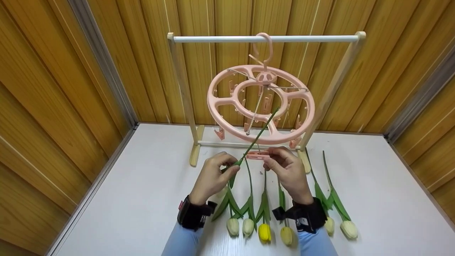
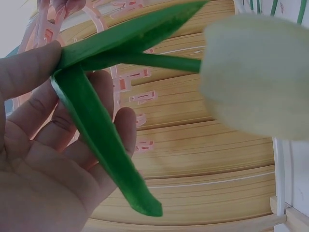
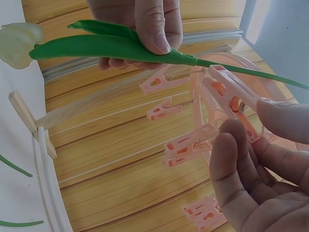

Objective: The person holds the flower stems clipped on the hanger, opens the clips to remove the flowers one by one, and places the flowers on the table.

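Observation:
My left hand [image 1: 215, 174] pinches a white artificial tulip [image 2: 256, 77] where its green leaves meet the stem. The stem [image 1: 261, 133] slants up to the right, in front of a round pink clip hanger [image 1: 212, 101]. Between thumb and fingers, my right hand [image 1: 289, 172] grips a pink clothespin [image 1: 256, 155] that hangs from the ring by a cord. In the right wrist view, the tip of this clothespin [image 3: 231, 99] lies right at the stem, just past the leaves. Whether the stem is between its jaws, I cannot tell.
The hanger hooks over the white bar [image 1: 220, 39] of a wooden stand [image 1: 330, 85]. Other pink clips [image 1: 219, 133] dangle around the ring. On the white table [image 1: 142, 199] lie several tulips, among them a yellow one [image 1: 264, 233] and a white one [image 1: 349, 229]. Wood-panelled walls enclose the table.

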Demonstrator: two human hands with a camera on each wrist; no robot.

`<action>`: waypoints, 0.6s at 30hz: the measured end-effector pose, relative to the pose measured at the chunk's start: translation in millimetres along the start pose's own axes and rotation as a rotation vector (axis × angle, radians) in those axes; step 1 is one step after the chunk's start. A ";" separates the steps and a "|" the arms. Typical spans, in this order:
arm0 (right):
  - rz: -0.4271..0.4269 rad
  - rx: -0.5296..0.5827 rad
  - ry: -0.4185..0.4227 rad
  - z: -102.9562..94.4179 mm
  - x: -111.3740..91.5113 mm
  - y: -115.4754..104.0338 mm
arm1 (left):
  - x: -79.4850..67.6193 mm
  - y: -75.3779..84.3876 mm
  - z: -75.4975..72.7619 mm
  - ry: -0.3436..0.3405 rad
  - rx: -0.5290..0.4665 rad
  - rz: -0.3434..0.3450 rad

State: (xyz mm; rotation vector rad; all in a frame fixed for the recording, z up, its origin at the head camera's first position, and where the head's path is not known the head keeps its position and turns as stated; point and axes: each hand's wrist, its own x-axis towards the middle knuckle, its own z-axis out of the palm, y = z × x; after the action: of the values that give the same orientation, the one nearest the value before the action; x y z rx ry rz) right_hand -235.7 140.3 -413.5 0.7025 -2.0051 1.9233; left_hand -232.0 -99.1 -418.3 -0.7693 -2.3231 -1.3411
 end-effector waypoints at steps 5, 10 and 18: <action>0.014 -0.004 0.000 -0.2 -0.7 0.7 | -1.3 0.4 0.5 -0.005 -0.014 -0.014; 0.020 -0.001 0.010 -0.1 -0.7 0.2 | -2.0 0.3 0.7 -0.005 -0.017 -0.011; 0.026 -0.011 0.023 0.8 -0.3 -0.2 | -3.8 -0.3 0.4 0.006 -0.022 -0.009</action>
State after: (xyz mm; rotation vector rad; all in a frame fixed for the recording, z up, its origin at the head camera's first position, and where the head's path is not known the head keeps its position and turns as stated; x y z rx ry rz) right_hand -235.2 139.6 -413.6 0.6516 -2.0193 1.9247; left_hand -229.2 -100.0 -420.8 -0.7610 -2.3138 -1.3730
